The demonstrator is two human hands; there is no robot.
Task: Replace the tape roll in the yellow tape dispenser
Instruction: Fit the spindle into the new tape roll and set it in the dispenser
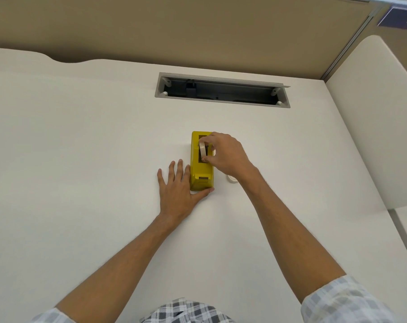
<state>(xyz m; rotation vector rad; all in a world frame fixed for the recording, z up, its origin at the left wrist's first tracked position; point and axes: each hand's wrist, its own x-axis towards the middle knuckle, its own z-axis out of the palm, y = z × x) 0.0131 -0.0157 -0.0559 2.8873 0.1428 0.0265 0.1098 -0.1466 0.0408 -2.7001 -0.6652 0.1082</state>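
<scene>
While the left hand (176,190) lay flat with fingers spread against the near-left side of the yellow tape dispenser (201,170) on the white desk (81,148), the right hand (223,153) pinched a pale tape roll (202,151) at the dispenser's open top slot. Another small white roll (231,179) lay just right of the dispenser, partly hidden by the wrist.

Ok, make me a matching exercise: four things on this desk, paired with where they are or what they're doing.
1. left hand
2. right hand
3. tape roll
4. cable hatch

A. open, at the desk's far side
B. flat against the yellow tape dispenser
C. upright in the dispenser's slot
D. pinching the roll

Pairs: 1-B, 2-D, 3-C, 4-A
</scene>
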